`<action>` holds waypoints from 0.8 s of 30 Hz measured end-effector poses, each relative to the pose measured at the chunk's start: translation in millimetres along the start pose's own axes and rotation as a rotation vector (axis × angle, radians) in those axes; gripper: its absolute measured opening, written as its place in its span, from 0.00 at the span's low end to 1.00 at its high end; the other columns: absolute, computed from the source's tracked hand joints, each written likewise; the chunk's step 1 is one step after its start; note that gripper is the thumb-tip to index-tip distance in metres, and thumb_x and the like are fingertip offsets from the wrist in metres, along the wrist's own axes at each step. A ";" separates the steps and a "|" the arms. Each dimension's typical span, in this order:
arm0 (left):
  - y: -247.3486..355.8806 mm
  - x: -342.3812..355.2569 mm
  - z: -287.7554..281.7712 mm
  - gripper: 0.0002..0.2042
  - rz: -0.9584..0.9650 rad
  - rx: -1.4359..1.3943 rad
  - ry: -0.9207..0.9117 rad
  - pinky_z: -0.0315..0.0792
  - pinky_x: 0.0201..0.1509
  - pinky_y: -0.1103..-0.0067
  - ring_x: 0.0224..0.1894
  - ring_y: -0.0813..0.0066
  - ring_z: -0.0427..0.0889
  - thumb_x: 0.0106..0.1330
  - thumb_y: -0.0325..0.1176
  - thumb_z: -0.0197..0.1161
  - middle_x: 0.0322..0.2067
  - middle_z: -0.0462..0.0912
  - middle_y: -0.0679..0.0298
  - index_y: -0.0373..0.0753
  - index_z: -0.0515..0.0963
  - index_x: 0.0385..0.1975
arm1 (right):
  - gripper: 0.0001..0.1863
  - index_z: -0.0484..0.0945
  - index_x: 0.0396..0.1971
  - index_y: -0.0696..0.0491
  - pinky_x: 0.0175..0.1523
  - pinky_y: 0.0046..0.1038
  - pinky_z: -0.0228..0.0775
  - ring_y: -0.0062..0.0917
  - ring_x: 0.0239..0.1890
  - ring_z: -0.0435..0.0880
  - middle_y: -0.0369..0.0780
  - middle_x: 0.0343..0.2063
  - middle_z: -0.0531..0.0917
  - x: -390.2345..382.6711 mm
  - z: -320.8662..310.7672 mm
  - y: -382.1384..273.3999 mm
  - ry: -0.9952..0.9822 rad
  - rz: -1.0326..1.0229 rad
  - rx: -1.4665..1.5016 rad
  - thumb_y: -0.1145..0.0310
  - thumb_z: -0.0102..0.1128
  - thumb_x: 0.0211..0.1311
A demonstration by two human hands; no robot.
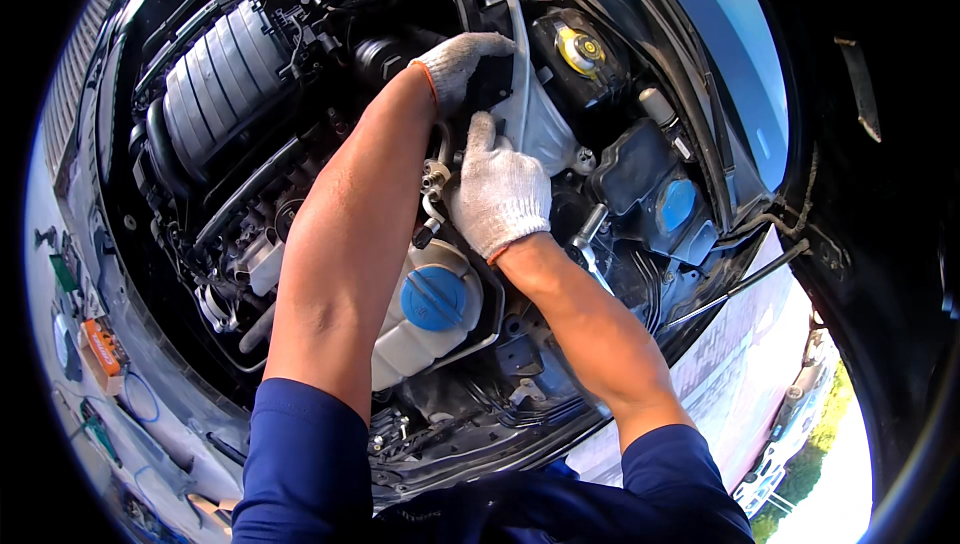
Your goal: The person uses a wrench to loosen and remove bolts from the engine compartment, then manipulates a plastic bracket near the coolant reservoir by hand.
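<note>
Both my hands wear white knit gloves with orange cuffs and reach deep into an open engine bay. My left hand (462, 66) bends over a flat black plastic part (492, 84) beside the grey metal body panel (540, 114), its fingers curled onto the part's upper edge. Just below it, my right hand (503, 189) is back-up, one finger pointing forward and the others curled under. What lies beneath that palm is hidden. Metal pipe fittings (432, 182) show left of the right hand. A shiny metal piece resembling a ratchet (592, 227) lies to its right.
A white coolant tank with a blue cap (433, 298) sits between my forearms. The ribbed silver engine cover (222, 69) is at left. At right are a yellow-marked reservoir cap (580, 51), a blue washer cap (677, 204) and a hood strut (735, 289). An orange box (102, 346) lies far left.
</note>
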State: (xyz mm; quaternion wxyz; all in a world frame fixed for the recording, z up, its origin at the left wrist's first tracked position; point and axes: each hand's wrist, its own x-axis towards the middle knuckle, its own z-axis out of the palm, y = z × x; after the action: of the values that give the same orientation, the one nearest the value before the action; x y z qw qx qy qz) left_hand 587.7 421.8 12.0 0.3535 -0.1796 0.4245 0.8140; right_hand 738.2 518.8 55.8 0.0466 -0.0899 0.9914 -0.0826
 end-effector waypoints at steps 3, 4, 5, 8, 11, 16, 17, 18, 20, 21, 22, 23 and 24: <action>-0.9 -0.2 -6.3 0.10 0.024 0.044 -0.058 0.83 0.47 0.74 0.37 0.72 0.87 0.67 0.36 0.68 0.38 0.89 0.64 0.40 0.85 0.44 | 0.37 0.66 0.63 0.62 0.42 0.46 0.82 0.50 0.33 0.89 0.54 0.34 0.86 -1.2 8.3 6.4 0.085 -0.071 0.027 0.64 0.69 0.54; -0.9 -0.1 -7.2 0.10 0.039 0.039 -0.085 0.83 0.46 0.74 0.36 0.72 0.87 0.67 0.36 0.69 0.38 0.89 0.64 0.40 0.85 0.44 | 0.38 0.67 0.63 0.62 0.41 0.45 0.83 0.49 0.33 0.89 0.53 0.33 0.85 -0.1 8.3 9.4 0.105 -0.101 0.035 0.63 0.69 0.54; 0.3 -4.6 -7.7 0.10 0.031 0.054 -0.087 0.84 0.46 0.74 0.36 0.73 0.87 0.67 0.37 0.69 0.38 0.89 0.63 0.39 0.85 0.43 | 0.40 0.67 0.63 0.62 0.41 0.45 0.83 0.49 0.33 0.89 0.53 0.32 0.85 0.6 7.0 9.6 0.117 -0.109 0.072 0.63 0.71 0.51; 0.2 -8.2 -10.5 0.10 0.035 0.047 -0.126 0.84 0.46 0.74 0.34 0.73 0.88 0.67 0.37 0.69 0.36 0.90 0.63 0.39 0.86 0.41 | 0.42 0.65 0.66 0.62 0.41 0.46 0.83 0.50 0.32 0.88 0.54 0.32 0.85 -0.5 4.5 18.6 0.067 -0.190 0.028 0.60 0.71 0.52; -4.4 6.7 -19.9 0.10 -0.007 -0.027 -0.110 0.83 0.48 0.71 0.37 0.68 0.88 0.67 0.35 0.69 0.39 0.90 0.59 0.36 0.86 0.43 | 0.32 0.75 0.61 0.59 0.44 0.45 0.82 0.51 0.34 0.88 0.53 0.32 0.87 13.9 -30.0 19.7 -0.182 -0.237 0.021 0.59 0.68 0.59; -2.9 3.6 -24.9 0.28 0.167 0.198 0.140 0.77 0.58 0.68 0.54 0.58 0.84 0.51 0.35 0.81 0.54 0.84 0.45 0.25 0.83 0.51 | 0.24 0.85 0.45 0.55 0.56 0.44 0.79 0.51 0.49 0.86 0.53 0.48 0.86 135.7 -68.4 16.1 0.132 -0.138 0.159 0.49 0.66 0.62; -4.8 7.4 -20.1 0.28 0.199 0.219 0.164 0.77 0.58 0.67 0.54 0.57 0.85 0.50 0.34 0.81 0.53 0.84 0.44 0.24 0.83 0.51 | 0.26 0.83 0.50 0.55 0.61 0.44 0.77 0.50 0.56 0.84 0.55 0.55 0.83 165.4 -73.0 10.6 0.125 -0.119 0.024 0.48 0.66 0.62; -1.2 -9.5 -17.1 0.30 0.241 0.111 0.062 0.76 0.59 0.68 0.54 0.57 0.85 0.50 0.34 0.80 0.53 0.84 0.43 0.21 0.81 0.52 | 0.29 0.80 0.55 0.54 0.66 0.44 0.72 0.50 0.62 0.79 0.54 0.61 0.78 195.0 -62.0 3.8 0.166 -0.114 -0.068 0.48 0.66 0.61; 1.1 -9.4 -11.4 0.33 0.247 0.207 0.170 0.76 0.59 0.69 0.54 0.58 0.84 0.50 0.37 0.80 0.53 0.85 0.44 0.24 0.80 0.55 | 0.37 0.74 0.65 0.52 0.73 0.44 0.65 0.48 0.71 0.71 0.53 0.69 0.71 247.4 -43.3 -9.0 0.155 -0.031 -0.228 0.46 0.67 0.60; 0.9 -7.3 -13.6 0.35 0.216 0.266 0.200 0.76 0.59 0.69 0.54 0.59 0.84 0.49 0.39 0.81 0.53 0.85 0.45 0.24 0.79 0.57 | 0.40 0.71 0.68 0.52 0.76 0.44 0.62 0.48 0.74 0.67 0.52 0.71 0.70 263.4 -38.8 -18.7 0.097 0.052 -0.287 0.46 0.67 0.59; -0.1 -5.5 -17.5 0.43 0.239 0.277 0.115 0.72 0.64 0.65 0.62 0.55 0.79 0.48 0.42 0.82 0.59 0.80 0.42 0.24 0.73 0.62 | 0.41 0.71 0.68 0.53 0.75 0.44 0.63 0.47 0.73 0.69 0.53 0.70 0.70 275.2 -36.0 -24.0 0.101 0.084 -0.264 0.46 0.67 0.59; -2.1 -4.8 -14.3 0.45 0.248 0.321 0.181 0.72 0.64 0.68 0.61 0.56 0.80 0.46 0.45 0.83 0.58 0.80 0.42 0.22 0.74 0.61 | 0.38 0.71 0.68 0.54 0.75 0.44 0.63 0.48 0.72 0.70 0.55 0.69 0.71 284.8 -27.9 -22.3 0.124 0.133 -0.262 0.51 0.65 0.61; -0.2 -8.0 -16.1 0.45 0.238 0.349 0.179 0.73 0.63 0.68 0.60 0.57 0.80 0.45 0.47 0.83 0.58 0.81 0.42 0.22 0.75 0.61 | 0.37 0.70 0.68 0.54 0.75 0.44 0.64 0.48 0.72 0.71 0.55 0.68 0.71 290.9 -19.9 -23.3 0.142 0.155 -0.254 0.53 0.65 0.60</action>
State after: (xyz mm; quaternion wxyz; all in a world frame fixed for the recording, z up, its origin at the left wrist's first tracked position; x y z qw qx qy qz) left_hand 593.2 405.4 7.4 0.2417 -0.1360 0.6067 0.7450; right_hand 455.1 445.2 56.8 -0.0294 -0.0124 0.9986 0.0411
